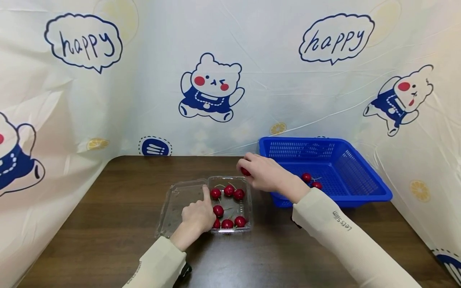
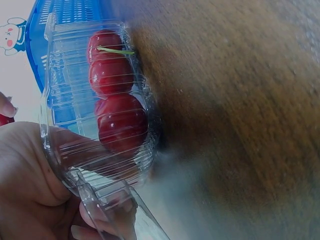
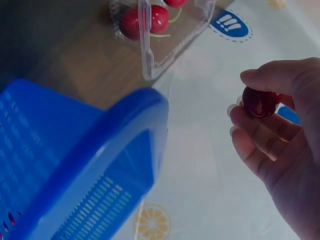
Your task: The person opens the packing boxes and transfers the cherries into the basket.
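An open clear plastic clamshell box (image 1: 249, 210) stands on the table with several red cherries (image 1: 218, 211) inside, some with green stems. Its lid (image 1: 178, 204) is folded out to the left. My left hand (image 1: 198, 214) grips the box at the hinge side, fingers curled by the lid in the left wrist view and one finger stretched forward along the edge. Above the box's far right corner, my right hand (image 1: 264, 172) pinches one dark red cherry (image 3: 260, 103) between thumb and fingers.
A blue slotted plastic basket (image 1: 371, 196) stands right of the box, with a couple of cherries (image 1: 306, 177) in it. The brown wooden table (image 1: 108, 224) is bordered at the back and sides by a printed cloth (image 1: 151, 100).
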